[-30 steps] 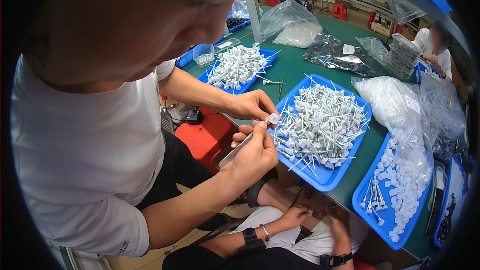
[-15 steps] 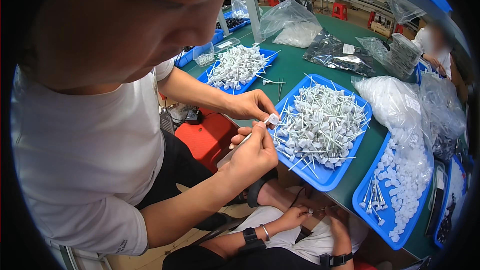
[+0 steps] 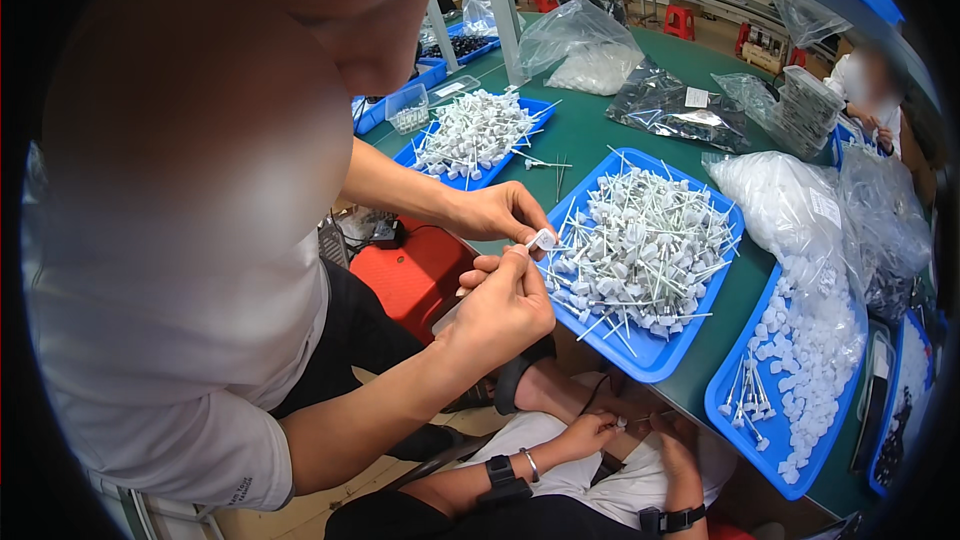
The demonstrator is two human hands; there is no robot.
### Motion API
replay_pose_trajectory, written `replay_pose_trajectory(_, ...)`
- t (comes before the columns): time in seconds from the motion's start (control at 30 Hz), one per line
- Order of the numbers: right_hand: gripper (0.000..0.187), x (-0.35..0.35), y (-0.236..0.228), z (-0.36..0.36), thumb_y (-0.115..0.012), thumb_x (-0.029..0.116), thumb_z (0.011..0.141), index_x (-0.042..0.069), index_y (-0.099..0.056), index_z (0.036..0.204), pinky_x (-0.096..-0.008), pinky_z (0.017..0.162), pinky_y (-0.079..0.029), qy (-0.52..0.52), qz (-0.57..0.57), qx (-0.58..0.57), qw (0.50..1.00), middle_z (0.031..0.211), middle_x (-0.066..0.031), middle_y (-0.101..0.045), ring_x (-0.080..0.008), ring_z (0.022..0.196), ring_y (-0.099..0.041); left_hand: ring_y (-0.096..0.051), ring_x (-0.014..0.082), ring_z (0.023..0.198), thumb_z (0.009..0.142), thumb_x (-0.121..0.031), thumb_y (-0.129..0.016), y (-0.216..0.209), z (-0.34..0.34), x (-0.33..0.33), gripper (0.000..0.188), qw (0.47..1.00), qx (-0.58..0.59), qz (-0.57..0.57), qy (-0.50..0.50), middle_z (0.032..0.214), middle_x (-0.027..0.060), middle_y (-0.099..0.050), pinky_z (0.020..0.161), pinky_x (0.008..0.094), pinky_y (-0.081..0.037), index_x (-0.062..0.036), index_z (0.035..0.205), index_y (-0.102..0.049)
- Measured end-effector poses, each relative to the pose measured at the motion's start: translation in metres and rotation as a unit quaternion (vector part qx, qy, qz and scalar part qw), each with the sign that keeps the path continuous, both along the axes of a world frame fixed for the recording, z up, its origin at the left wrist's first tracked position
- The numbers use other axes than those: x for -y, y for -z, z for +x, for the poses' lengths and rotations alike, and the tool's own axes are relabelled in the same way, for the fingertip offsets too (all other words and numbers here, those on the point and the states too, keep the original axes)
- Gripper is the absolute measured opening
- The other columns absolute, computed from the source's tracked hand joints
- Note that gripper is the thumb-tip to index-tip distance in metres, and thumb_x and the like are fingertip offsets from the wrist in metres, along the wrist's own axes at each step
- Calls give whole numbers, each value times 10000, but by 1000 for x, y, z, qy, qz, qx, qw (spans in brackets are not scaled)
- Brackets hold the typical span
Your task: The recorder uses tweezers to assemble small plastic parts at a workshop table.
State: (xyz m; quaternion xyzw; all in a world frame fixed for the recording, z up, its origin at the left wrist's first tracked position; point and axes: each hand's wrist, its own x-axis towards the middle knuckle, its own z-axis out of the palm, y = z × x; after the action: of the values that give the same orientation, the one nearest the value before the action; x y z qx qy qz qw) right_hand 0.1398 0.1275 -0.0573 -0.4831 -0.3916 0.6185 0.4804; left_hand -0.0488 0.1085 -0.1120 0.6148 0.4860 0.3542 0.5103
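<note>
Low in the head view, my left hand (image 3: 588, 437) is closed in a pinch over my lap, below the table edge. It grips a small white plastic piece (image 3: 622, 425) with a thin pale rod running to the right. My right hand (image 3: 676, 443) is closed at the other end of that rod; its fingertips are partly shadowed and small. A standing co-worker's two hands (image 3: 505, 275) hold a white square cap (image 3: 543, 239) above the near table edge. Beside them lies a blue tray (image 3: 652, 364) heaped with white caps on metal rods (image 3: 640, 250).
To the right, a blue tray (image 3: 735, 440) holds loose white caps, several rodded pieces and a plastic bag (image 3: 780, 205). Another filled blue tray (image 3: 545, 120) sits farther back on the green table (image 3: 590, 130). A red stool (image 3: 415, 275) stands beside the co-worker, whose arms reach across the left.
The co-worker's head and upper body have shifted, with the hands nearly in place. My own hands show almost no movement.
</note>
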Motion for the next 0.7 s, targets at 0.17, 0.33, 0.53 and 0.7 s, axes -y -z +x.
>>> replay_pose_trajectory(0.17,338,0,-1,0,-699,89,803,5,-556,1098,-331,677,-528,-3,2,-1,1000,790,-96,-631,-213,690,-660,-573,177,701,925,-210,-603,1,0,0,262,1000,1,-12,2,823,141,-596,633,317,-452,41,997,-628)
replay_pose_trajectory(0.33,317,0,5,2,-706,105,800,0,-564,1063,-327,680,-526,-3,-1,-8,1000,804,-108,-642,-212,696,-661,-554,160,685,922,-198,-607,3,1,-1,250,1000,-6,1,0,792,130,-581,610,315,-442,42,990,-628)
replay_pose_trajectory(0.53,290,-1,3,3,-709,118,804,-7,-573,1028,-319,695,-515,-12,-14,13,1000,787,-107,-648,-206,696,-658,-541,159,655,917,-194,-614,10,1,0,244,1000,0,13,-10,773,128,-568,581,316,-428,45,964,-624)
replay_pose_trajectory(0.7,294,-1,-3,0,-712,130,804,-3,-575,1029,-323,699,-512,-7,-5,12,1000,775,-108,-650,-205,697,-658,-532,152,641,914,-195,-615,10,1,-1,247,1000,4,9,-5,760,123,-558,569,314,-420,48,955,-622)
